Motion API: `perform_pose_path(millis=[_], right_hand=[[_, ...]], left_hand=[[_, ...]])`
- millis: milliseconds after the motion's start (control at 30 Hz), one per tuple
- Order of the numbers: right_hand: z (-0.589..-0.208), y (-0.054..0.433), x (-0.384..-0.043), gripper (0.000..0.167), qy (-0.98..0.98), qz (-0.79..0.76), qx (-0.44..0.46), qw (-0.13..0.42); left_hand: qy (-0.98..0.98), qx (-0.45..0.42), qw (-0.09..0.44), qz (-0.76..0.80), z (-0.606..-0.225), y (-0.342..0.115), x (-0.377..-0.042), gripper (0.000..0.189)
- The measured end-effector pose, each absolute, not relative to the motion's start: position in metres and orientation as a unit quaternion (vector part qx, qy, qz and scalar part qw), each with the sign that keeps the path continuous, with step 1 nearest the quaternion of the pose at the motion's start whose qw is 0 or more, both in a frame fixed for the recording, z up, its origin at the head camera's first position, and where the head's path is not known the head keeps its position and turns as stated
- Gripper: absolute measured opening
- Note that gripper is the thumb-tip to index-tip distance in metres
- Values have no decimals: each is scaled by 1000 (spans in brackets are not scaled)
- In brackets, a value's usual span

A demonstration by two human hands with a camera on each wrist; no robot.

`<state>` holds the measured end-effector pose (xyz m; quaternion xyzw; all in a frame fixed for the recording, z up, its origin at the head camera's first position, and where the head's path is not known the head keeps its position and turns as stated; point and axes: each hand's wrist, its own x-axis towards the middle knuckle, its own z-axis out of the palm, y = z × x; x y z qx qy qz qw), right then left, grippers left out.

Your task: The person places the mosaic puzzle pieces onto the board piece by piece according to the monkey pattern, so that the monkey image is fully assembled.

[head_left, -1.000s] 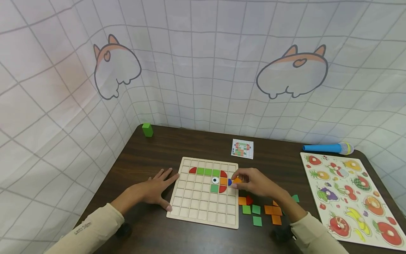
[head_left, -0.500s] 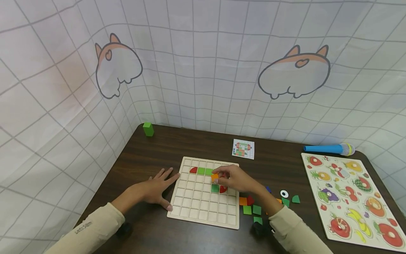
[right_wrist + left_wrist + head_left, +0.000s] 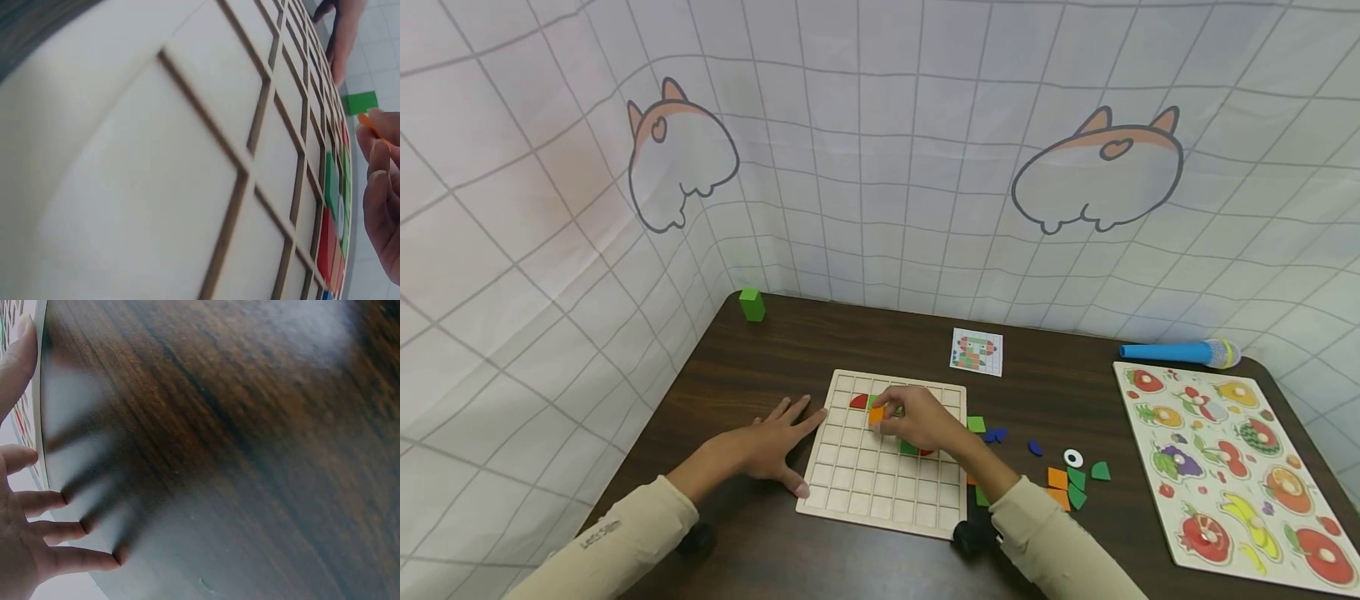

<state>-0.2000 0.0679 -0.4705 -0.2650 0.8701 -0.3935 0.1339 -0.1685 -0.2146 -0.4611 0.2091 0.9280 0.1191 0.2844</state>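
Note:
My right hand [image 3: 917, 417] pinches an orange square tile [image 3: 877, 416] between thumb and fingertips, above the wooden grid board [image 3: 850, 481]. In the right wrist view the same orange tile [image 3: 370, 127] shows edge-on in the fingers. A red quarter-round tile [image 3: 859, 402] lies in the board's upper part, just left of the held tile. A dark green tile [image 3: 908, 447] shows below my right hand, which covers most of the other placed tiles. My left hand [image 3: 772, 450] is spread at the board's left side, thumb on the rim and the other fingertips touching the table in the left wrist view.
Loose orange [image 3: 1057, 477], green and blue tiles and a white ring-shaped piece [image 3: 1072, 458] lie right of the board. A pattern card [image 3: 976, 352] lies behind it. Farther right are a fruit puzzle board [image 3: 1232, 467] and a blue toy microphone [image 3: 1180, 352]. A green block [image 3: 752, 305] stands back left.
My right hand has carried the orange tile from the board's right edge leftward over the board to near the red quarter-round tile. The left hand stays in place.

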Motion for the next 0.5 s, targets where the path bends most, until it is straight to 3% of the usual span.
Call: perform_pose_path(millis=[500], right_hand=[[-478, 43, -199, 25, 874, -433, -183, 119]], left_hand=[[929, 193, 295, 111, -455, -207, -169, 121]])
